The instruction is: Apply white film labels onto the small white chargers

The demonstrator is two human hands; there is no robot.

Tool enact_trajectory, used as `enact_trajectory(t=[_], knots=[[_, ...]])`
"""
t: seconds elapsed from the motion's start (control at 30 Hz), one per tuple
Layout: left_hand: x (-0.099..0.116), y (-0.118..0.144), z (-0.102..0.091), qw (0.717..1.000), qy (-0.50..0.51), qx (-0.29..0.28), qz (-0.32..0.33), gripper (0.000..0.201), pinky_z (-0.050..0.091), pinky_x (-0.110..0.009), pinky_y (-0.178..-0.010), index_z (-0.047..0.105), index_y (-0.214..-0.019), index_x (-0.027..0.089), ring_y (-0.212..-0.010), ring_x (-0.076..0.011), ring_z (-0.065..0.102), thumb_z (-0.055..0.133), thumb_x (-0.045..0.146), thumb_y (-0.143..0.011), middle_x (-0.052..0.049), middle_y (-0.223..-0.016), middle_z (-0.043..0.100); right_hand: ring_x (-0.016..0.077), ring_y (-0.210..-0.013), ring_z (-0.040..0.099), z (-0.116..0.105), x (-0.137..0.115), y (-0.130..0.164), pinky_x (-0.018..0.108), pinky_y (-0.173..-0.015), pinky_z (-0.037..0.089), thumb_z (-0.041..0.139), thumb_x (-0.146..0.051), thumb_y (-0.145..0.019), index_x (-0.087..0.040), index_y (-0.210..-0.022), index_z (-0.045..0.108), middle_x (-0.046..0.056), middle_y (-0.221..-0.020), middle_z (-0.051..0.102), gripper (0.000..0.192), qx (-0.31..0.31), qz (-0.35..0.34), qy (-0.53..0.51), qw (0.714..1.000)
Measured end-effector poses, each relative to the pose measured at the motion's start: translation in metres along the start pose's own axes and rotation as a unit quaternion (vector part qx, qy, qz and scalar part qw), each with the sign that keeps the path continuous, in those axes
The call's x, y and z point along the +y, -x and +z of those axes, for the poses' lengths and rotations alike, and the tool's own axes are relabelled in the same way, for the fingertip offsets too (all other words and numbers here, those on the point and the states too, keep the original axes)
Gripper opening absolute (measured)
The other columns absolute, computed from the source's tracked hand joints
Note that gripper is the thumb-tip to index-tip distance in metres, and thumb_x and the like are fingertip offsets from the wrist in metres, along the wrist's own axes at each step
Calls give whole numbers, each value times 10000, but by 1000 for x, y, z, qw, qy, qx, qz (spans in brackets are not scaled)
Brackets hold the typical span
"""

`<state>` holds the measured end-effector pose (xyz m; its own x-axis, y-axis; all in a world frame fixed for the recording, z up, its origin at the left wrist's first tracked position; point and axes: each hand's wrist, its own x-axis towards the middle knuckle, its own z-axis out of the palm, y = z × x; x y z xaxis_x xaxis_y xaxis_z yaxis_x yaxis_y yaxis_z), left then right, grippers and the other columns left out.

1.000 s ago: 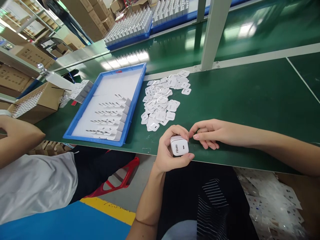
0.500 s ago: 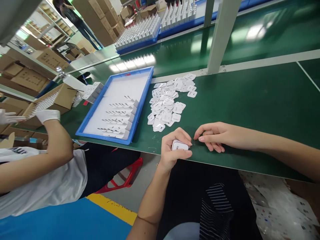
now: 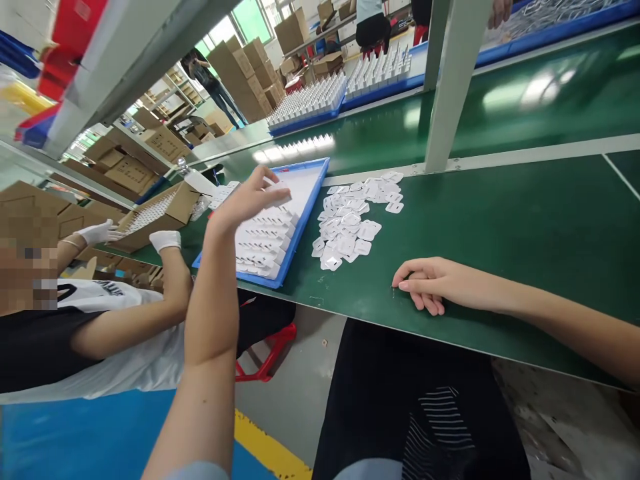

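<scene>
My left hand reaches out over the blue-rimmed tray, thumb and fingers curled around a small white plastic device, mostly hidden against the white tray lining. Below it in the tray stand rows of similar white devices with thin upright parts. My right hand rests on the green bench, its thumb and forefinger closed together. Something thin and tiny shows at those fingertips, too small to name. Between my hands lies a loose pile of flat white rounded-square pieces, some with a dark slot.
A co-worker's white-gloved hands are at a cardboard box of white parts on the left. A metal post rises at the bench's back. Behind it, blue trays hold upright white parts. A red stool stands below.
My left hand has moved from in front of me, left and away, over the tray with the white device. My right hand stays nearly in place. The view has shifted left.
</scene>
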<state>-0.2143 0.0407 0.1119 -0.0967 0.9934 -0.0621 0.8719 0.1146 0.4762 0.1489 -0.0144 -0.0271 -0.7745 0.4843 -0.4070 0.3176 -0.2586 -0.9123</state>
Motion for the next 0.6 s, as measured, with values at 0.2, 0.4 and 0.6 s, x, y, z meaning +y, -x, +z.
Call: enact_trajectory(t=[0.2,0.4,0.6], knots=[[-14,-65,-20,930,-302,-129,-163,408,505,-379,-861,714,-1027,172,-1145,-351,598,778,391,-688,-151,-1239,662,84,-478,570,0,0,-3,206,-475,450,573,-407,-954,-131,-1018,593,5,-655,652,285,1,-8,5,1000],[-19,-79,2,918,-237,-243,-203,508,543,-288,-837,688,-1245,192,-1068,-276,697,526,515,-888,-160,-1348,639,87,-467,580,0,-1,-3,204,-469,460,562,-378,-957,-126,-1004,587,7,-643,656,257,3,-7,10,1000],[-18,-83,0,913,-248,-262,-190,494,535,-365,-953,655,-1249,156,-1129,-249,671,504,497,-925,-157,-1377,611,87,-487,591,0,-5,-2,201,-486,470,550,-363,-966,-127,-1001,583,12,-659,662,241,4,-14,24,1000]])
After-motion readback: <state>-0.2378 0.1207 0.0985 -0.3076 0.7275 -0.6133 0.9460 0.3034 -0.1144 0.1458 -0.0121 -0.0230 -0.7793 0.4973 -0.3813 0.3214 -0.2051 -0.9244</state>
